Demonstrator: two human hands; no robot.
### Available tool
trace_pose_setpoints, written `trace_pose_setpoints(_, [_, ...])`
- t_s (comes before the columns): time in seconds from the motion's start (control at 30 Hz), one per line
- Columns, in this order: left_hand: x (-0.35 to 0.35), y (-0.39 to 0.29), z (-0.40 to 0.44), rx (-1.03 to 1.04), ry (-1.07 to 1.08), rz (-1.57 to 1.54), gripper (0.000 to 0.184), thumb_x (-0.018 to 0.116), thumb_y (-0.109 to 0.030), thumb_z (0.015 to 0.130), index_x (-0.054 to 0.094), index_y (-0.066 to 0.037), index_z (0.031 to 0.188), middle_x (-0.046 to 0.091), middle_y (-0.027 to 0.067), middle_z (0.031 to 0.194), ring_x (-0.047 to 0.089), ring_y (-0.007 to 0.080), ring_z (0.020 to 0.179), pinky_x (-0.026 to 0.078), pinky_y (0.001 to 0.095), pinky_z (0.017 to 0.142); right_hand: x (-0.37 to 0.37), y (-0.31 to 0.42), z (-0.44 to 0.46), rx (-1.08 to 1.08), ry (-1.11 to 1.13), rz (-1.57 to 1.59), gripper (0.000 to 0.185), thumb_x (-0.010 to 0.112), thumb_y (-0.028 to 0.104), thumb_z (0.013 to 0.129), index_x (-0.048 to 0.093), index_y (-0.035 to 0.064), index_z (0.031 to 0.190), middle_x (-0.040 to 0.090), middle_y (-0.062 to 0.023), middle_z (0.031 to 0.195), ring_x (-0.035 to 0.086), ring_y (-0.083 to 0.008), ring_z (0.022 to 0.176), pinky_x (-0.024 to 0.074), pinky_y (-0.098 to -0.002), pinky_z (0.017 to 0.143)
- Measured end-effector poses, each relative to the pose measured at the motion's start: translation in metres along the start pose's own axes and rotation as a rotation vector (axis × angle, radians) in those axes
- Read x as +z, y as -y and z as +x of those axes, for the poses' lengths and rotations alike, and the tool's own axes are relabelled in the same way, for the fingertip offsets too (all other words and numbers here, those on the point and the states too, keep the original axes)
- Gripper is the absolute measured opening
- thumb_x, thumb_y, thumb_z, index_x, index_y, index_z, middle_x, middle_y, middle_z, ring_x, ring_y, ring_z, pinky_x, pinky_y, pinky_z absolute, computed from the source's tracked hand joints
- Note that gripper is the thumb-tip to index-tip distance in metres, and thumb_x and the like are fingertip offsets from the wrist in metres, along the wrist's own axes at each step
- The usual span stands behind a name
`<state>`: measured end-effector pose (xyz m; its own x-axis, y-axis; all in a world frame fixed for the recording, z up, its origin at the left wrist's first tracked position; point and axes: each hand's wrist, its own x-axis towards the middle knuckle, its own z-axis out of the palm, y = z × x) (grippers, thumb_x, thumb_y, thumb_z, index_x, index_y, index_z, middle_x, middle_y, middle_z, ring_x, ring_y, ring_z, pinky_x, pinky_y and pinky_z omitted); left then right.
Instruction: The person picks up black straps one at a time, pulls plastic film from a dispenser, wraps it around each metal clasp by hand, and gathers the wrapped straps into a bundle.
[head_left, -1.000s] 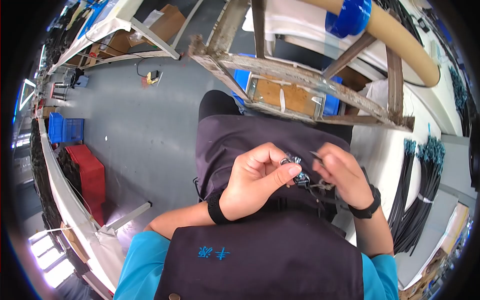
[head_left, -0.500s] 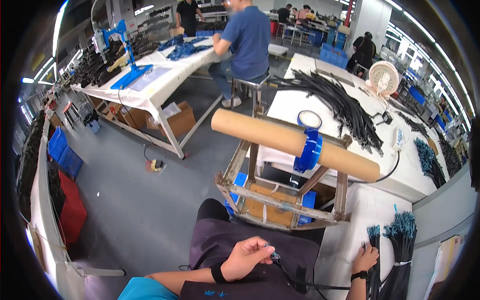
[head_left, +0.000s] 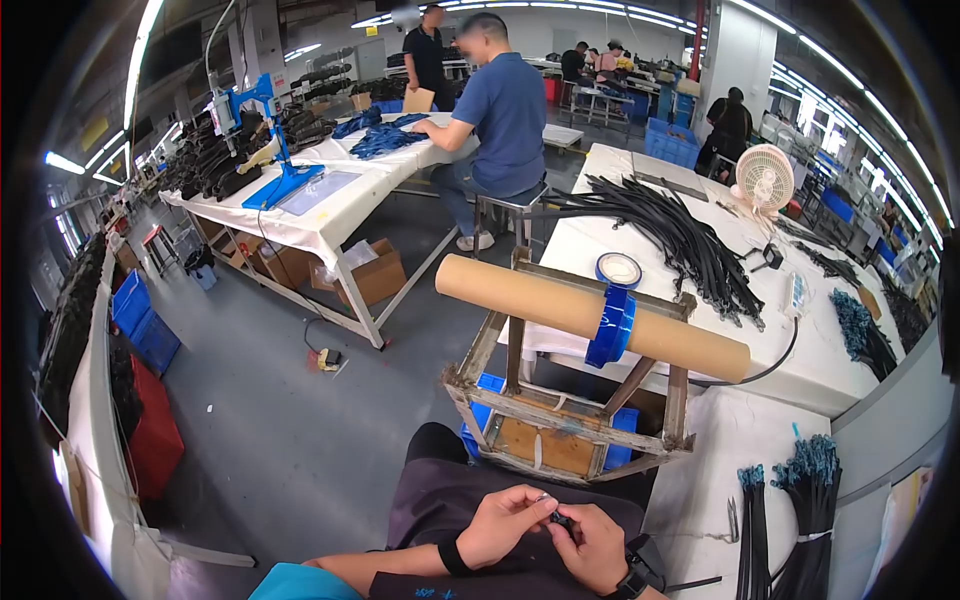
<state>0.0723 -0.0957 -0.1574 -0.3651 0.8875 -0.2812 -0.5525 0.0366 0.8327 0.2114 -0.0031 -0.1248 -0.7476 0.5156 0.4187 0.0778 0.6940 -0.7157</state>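
Note:
My left hand (head_left: 503, 527) and my right hand (head_left: 592, 550) meet above my lap, fingers pinched together. Between the fingertips is the small dark end of a black strap (head_left: 697, 583). Its other end sticks out past my right wrist, and my hands hide most of its length. A glint of metal shows at my left fingertips, too small to make out. On the white side table to the right lies a thin two-pronged metal tool (head_left: 733, 521). Beside it are bundles of black straps (head_left: 806, 500) with blue-green ends.
Ahead, an upturned stool frame (head_left: 560, 415) carries a cardboard tube (head_left: 520, 298) with a blue tape roll (head_left: 611, 325) around it. More black straps (head_left: 680, 240) and a fan (head_left: 765, 178) occupy the white table. A seated person (head_left: 503, 120) works at another table.
My right hand has left the side table and joined my left hand at the strap end. The metal tool now shows where that hand was. My view has tilted up slightly.

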Motion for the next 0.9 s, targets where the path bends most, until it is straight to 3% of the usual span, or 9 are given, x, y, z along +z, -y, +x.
trace_pose_setpoints(0.1, [-0.001, 0.0, -0.006, -0.004, -0.016, 0.076, 0.014, 0.065, -0.015, 0.088, 0.064, -0.003, 0.094, 0.062, 0.0011, 0.083, 0.057, 0.0066, 0.074, 0.048, 0.0215, 0.065, 0.009, -0.01, -0.009, 0.231, 0.041, 0.165, 0.022, 0.072, 0.008, 0.077, 0.063, 0.0019, 0.096, 0.062, -0.0039, 0.075, 0.056, -0.0089, 0.059, 0.0454, -0.0218, 0.052])
trace_pose_setpoints(0.17, [0.0, -0.009, -0.009, 0.284, 0.074, 0.418, 0.01, 0.061, -0.01, 0.09, 0.065, -0.002, 0.093, 0.06, 0.002, 0.085, 0.057, 0.0085, 0.076, 0.047, 0.0223, 0.066, 0.011, -0.006, -0.014, 0.476, 0.032, 0.475, 0.014, 0.07, 0.008, 0.081, 0.064, 0.0017, 0.092, 0.061, 0.0006, 0.069, 0.051, -0.0022, 0.061, 0.0433, -0.0193, 0.054])
trace_pose_setpoints(0.27, [-0.001, -0.029, -0.002, 0.508, 0.242, 0.751, 0.008, 0.061, -0.006, 0.086, 0.067, -0.004, 0.092, 0.059, 0.0041, 0.082, 0.055, 0.0145, 0.074, 0.045, 0.0272, 0.065, -0.004, 0.0, -0.012, 0.634, 0.176, 0.713, 0.012, 0.065, 0.008, 0.086, 0.059, 0.0017, 0.094, 0.062, 0.0008, 0.083, 0.053, -0.0025, 0.073, 0.0443, -0.0177, 0.064])
trace_pose_setpoints(0.33, [-0.004, -0.036, 0.003, 0.36, 0.407, 0.691, 0.009, 0.061, -0.005, 0.087, 0.067, -0.003, 0.093, 0.059, 0.004, 0.087, 0.055, 0.0135, 0.076, 0.045, 0.0272, 0.067, -0.013, 0.001, -0.012, 0.694, 0.228, 0.906, 0.01, 0.061, 0.007, 0.089, 0.057, 0.0013, 0.096, 0.063, -0.0023, 0.085, 0.056, -0.0054, 0.074, 0.0461, -0.0201, 0.067])
trace_pose_setpoints(0.43, [-0.008, -0.024, 0.004, 0.031, 0.541, 0.152, 0.071, 0.071, 0.003, 0.076, 0.036, -0.007, 0.136, 0.053, 0.0044, 0.099, 0.057, 0.0117, 0.087, 0.048, 0.025, 0.078, -0.018, 0.0, -0.021, 0.808, 0.15, 1.111, 0.014, 0.06, 0.006, 0.089, 0.057, 0.0005, 0.102, 0.063, -0.0054, 0.093, 0.058, -0.0089, 0.078, 0.048, -0.0218, 0.071])
trace_pose_setpoints(0.5, [-0.007, -0.026, 0.003, 0.049, 0.519, 0.098, 0.081, 0.075, 0.003, 0.073, 0.029, -0.008, 0.14, 0.053, 0.0039, 0.1, 0.057, 0.0114, 0.088, 0.048, 0.0246, 0.078, -0.021, 0.004, -0.025, 0.828, 0.13, 1.129, 0.015, 0.06, 0.006, 0.09, 0.057, 0.0003, 0.103, 0.063, -0.0058, 0.093, 0.059, -0.0095, 0.079, 0.0487, -0.0224, 0.072])
trace_pose_setpoints(0.7, [-0.005, -0.021, -0.002, -0.011, 0.5, 0.026, 0.047, 0.076, -0.002, 0.073, 0.057, -0.005, 0.115, 0.054, 0.0046, 0.098, 0.055, 0.0117, 0.089, 0.047, 0.0237, 0.078, -0.024, 0.015, -0.024, 0.868, 0.195, 1.227, 0.016, 0.059, 0.008, 0.09, 0.056, -0.0003, 0.104, 0.063, -0.0074, 0.093, 0.061, -0.0111, 0.081, 0.0498, -0.0235, 0.072])
trace_pose_setpoints(0.83, [-0.011, -0.019, -0.004, 0.118, 0.525, 0.042, 0.02, 0.076, -0.003, 0.074, 0.066, -0.004, 0.092, 0.055, 0.0059, 0.096, 0.055, 0.0129, 0.086, 0.047, 0.027, 0.076, -0.02, 0.013, -0.023, 0.944, 0.339, 1.42, 0.016, 0.058, 0.013, 0.091, 0.057, 0.0003, 0.102, 0.063, -0.0077, 0.09, 0.061, -0.0114, 0.077, 0.0495, -0.0226, 0.07])
trace_pose_setpoints(0.9, [-0.018, -0.02, 0.0, 0.43, 0.612, 0.315, 0.019, 0.076, -0.005, 0.074, 0.066, -0.004, 0.091, 0.056, 0.0063, 0.095, 0.056, 0.014, 0.084, 0.047, 0.0278, 0.075, -0.016, 0.008, -0.025, 0.961, 0.398, 1.5, 0.016, 0.058, 0.014, 0.092, 0.056, 0.0006, 0.101, 0.063, -0.0076, 0.089, 0.061, -0.0113, 0.076, 0.0494, -0.0223, 0.069])
